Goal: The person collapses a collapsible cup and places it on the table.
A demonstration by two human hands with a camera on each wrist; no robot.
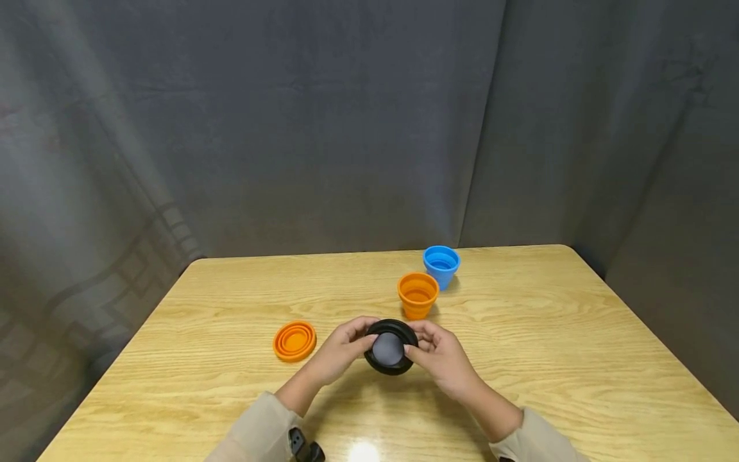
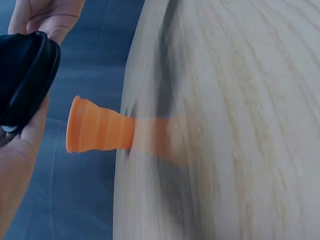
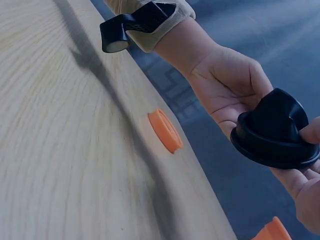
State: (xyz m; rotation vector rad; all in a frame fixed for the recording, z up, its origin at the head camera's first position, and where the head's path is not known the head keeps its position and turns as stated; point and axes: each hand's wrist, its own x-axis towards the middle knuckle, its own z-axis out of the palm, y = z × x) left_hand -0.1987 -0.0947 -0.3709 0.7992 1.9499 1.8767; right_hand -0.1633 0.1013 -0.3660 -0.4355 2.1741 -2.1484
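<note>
A black collapsible cup [image 1: 388,348] with a grey round centre is held up over the table between both hands. My left hand [image 1: 342,351] grips its left edge, thumb on the face and fingers behind. On the other edge, my right hand [image 1: 443,360] pinches it between thumb and fingers. In the right wrist view the black cup [image 3: 272,131] is partly folded, one section standing up unevenly above its wide rim. The left wrist view catches only part of the cup [image 2: 30,75]; some fingertips are hidden behind it.
An orange collapsible cup [image 1: 418,295] stands expanded just beyond the hands, with an expanded blue cup [image 1: 441,266] behind it. To the left, a flattened orange cup [image 1: 295,341] lies on the wooden table [image 1: 577,346]. Grey curtains [image 1: 346,128] hang behind the table.
</note>
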